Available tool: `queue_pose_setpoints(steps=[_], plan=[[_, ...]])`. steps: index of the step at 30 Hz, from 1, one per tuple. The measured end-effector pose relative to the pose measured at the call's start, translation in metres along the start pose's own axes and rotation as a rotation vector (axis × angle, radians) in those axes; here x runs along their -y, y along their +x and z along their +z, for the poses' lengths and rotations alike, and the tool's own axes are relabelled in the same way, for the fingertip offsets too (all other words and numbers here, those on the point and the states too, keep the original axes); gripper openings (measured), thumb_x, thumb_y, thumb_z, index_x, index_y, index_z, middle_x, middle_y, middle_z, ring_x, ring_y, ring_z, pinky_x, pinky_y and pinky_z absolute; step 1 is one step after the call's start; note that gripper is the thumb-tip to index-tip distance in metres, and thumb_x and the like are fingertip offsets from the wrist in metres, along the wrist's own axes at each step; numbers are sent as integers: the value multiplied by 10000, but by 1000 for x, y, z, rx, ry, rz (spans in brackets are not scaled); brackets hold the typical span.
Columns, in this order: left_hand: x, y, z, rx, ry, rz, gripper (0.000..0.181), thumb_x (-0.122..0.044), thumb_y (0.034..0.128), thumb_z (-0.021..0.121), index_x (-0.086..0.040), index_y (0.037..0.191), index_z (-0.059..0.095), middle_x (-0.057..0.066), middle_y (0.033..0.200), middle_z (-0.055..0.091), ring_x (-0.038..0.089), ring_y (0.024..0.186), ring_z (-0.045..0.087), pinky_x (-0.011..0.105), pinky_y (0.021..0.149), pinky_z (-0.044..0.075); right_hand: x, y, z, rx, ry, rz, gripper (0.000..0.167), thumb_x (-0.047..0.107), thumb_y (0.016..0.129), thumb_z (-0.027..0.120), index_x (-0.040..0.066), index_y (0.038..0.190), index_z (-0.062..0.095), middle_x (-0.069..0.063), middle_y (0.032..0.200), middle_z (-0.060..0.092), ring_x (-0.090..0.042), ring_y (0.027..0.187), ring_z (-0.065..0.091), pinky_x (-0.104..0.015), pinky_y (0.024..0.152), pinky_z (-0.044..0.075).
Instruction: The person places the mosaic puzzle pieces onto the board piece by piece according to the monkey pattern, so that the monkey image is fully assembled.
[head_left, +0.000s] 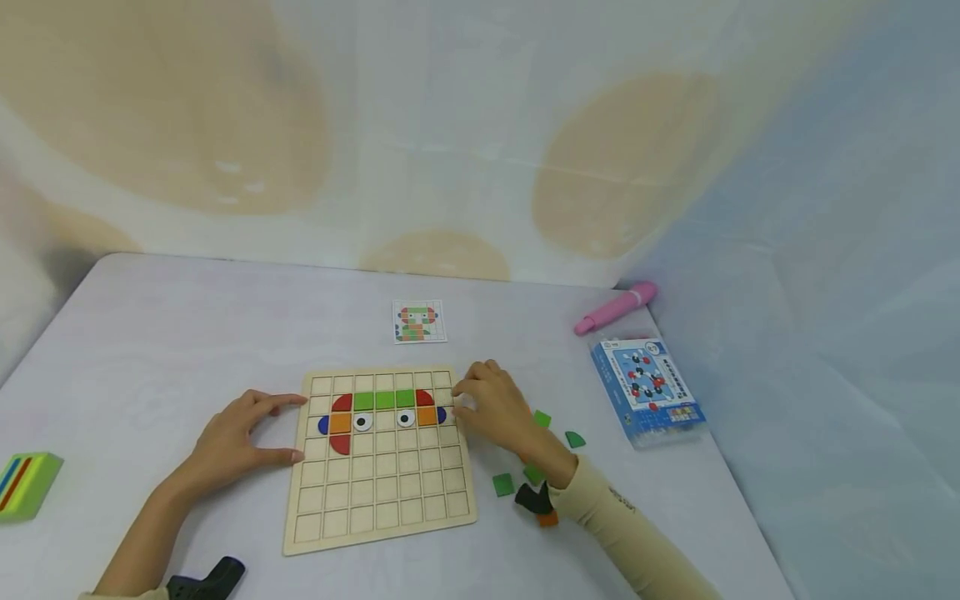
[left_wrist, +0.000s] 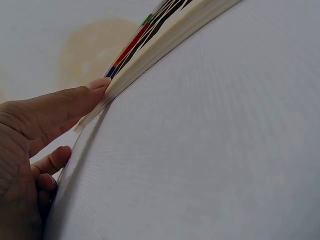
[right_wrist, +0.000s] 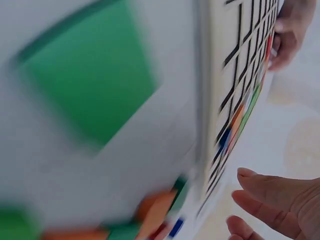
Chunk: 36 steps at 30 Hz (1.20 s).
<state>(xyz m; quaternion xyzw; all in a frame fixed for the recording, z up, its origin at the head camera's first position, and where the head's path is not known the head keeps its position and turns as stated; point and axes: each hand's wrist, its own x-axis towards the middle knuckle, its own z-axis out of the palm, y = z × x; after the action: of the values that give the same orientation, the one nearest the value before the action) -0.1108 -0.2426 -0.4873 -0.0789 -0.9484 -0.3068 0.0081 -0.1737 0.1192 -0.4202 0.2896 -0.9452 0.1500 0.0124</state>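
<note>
A wooden grid board (head_left: pixel 382 508) lies flat on the table with coloured tiles set in its upper rows. Red quarter tiles, green squares, orange squares, two eye tiles (head_left: pixel 406 419) and blue half-round tiles (head_left: pixel 323 425) form a pattern. My left hand (head_left: pixel 234 433) touches the board's left edge with thumb and index finger spread apart. At the board's upper right edge is my right hand (head_left: pixel 495 407), beside the right blue tile. In the right wrist view, its thumb (right_wrist: pixel 267 187) and fingers show nothing between them. Loose green tiles (head_left: pixel 503 484) lie under and around the right forearm.
A small pattern card (head_left: pixel 419 322) lies behind the board. To the right are a blue box (head_left: pixel 648 390) and a pink pen-shaped object (head_left: pixel 617 308). A lime-green block (head_left: pixel 28 487) with stripes sits at far left. An orange tile (head_left: pixel 548 519) lies by the right wrist.
</note>
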Motion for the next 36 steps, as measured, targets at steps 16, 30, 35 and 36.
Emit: queue_pose_setpoints(steps=[16, 30, 35, 36], plan=[[-1, 0, -1, 2, -1, -1, 787, -508, 654, 880, -180, 1319, 617, 94, 1066, 549, 261, 954, 523, 425, 771, 402, -86, -59, -27, 134, -19, 334, 205, 149, 788, 837, 24, 936, 768, -114, 1032, 591, -278, 1011, 470, -431, 916, 451], [-2, 0, 0, 11, -21, -14, 780, -497, 659, 880, -184, 1323, 617, 96, 1067, 546, 258, 949, 522, 413, 761, 396, -78, -55, -26, -30, -131, 174, 269, 199, 718, 882, 21, 851, 729, -82, 980, 585, -238, 945, 482, -381, 835, 466], [-1, 0, 0, 7, -19, -13, 781, -497, 660, 880, -181, 1324, 615, 106, 1080, 550, 271, 963, 525, 424, 767, 399, -37, -36, -23, -53, -96, 11, 257, 204, 718, 872, 36, 855, 735, -61, 974, 596, -215, 924, 501, -363, 813, 458], [-1, 0, 0, 5, -18, -11, 781, -497, 660, 880, -181, 1323, 615, 104, 1079, 550, 268, 963, 525, 424, 768, 400, -26, -31, -20, -38, -85, -15, 250, 213, 725, 865, 47, 861, 737, -44, 981, 594, -199, 925, 497, -351, 817, 450]])
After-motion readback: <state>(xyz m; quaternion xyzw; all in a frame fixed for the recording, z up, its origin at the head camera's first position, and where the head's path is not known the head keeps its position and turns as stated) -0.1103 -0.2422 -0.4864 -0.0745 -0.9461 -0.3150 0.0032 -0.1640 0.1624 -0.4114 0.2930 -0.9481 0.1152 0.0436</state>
